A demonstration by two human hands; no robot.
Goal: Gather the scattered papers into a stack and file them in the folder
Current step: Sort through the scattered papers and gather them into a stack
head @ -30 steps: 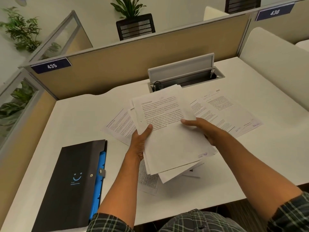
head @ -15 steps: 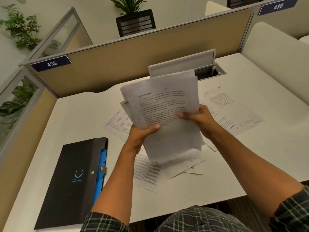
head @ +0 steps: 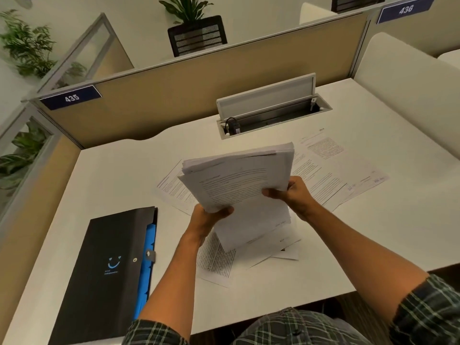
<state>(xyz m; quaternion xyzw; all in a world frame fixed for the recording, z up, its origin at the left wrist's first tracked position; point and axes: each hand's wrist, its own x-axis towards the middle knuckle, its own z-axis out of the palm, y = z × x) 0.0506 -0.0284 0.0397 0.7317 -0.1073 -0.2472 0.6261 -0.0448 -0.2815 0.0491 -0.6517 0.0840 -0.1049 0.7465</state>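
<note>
Stack: thick pile of white printed paper sheets (head: 239, 180), held up above the white desk (head: 119, 175), tilted with its far edge raised; the edges of the sheets are not aligned.
Left hand: left hand (head: 207, 219) has its grip closed on the near left corner of the pile, thumb on top, fingers hidden under the sheets.
Right hand: right hand (head: 293, 192) has its grip closed on the right edge of the pile, thumb on the printed top page.
Lower end of pile: it hangs down to the loose sheets below; I cannot tell if it touches them.
Loose sheets near: several white printed pages (head: 219, 260) lie flat on the desk under the hands, overlapping each other.
Loose sheets right: more white printed pages (head: 331, 170) lie flat to the right, beyond the right hand.
Loose sheet left: one printed page (head: 171, 188) shows partly behind the pile.
Folder: long black plastic folder with a blue smile mark (head: 104, 267) lies closed on the desk, left of the left arm, apart from the papers; blue inner dividers show along its right edge.
Back of desk: grey metal cable box with raised lid (head: 266, 105) is set in the desk, behind the papers.
Clothing: person wears a dark checked shirt with short sleeves (head: 428, 312).
</note>
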